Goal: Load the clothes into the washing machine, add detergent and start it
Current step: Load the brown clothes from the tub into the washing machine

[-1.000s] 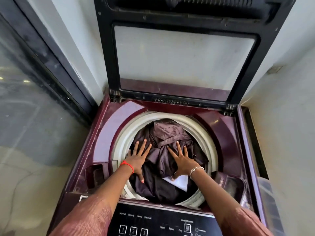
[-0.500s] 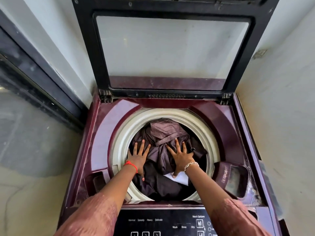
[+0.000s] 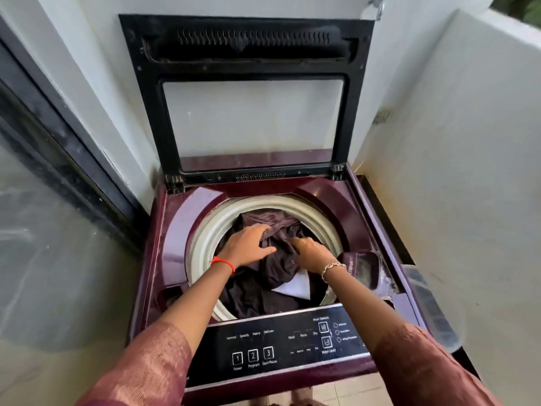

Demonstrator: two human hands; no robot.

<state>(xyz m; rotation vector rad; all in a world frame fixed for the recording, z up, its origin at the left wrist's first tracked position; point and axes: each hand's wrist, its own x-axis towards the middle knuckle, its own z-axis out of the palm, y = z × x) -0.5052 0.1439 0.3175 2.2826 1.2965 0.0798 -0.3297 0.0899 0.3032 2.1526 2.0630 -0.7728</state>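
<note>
curling into clothes [image 3: 263, 291] now: left hand [image 3: 247, 244], right hand [image 3: 313, 254]; earlier flat.

- Left hand [image 3: 247, 244]: fingers curl over a fold of the clothes [image 3: 263, 294]; fingertips sunk in the fabric, not visible.
- Right hand [image 3: 311, 254]: fingers curled into the same pile; tips hidden.
- Drum rim [image 3: 205, 238]: near arc hidden behind the control panel [image 3: 263, 344]; drum interior fully covered by the clothes.
- White piece [image 3: 295, 287]: partly under dark cloth; type of item cannot be told.
- Detergent compartment [image 3: 363, 268]: lettering blurred; its left edge lies behind the right wrist.
- Control panel, right-hand labels: too small and soft to read.
- Sleeves [image 3: 152, 364]: both cut off by the bottom edge.
- Tap [image 3: 377, 5]: cut by the top edge.
</note>
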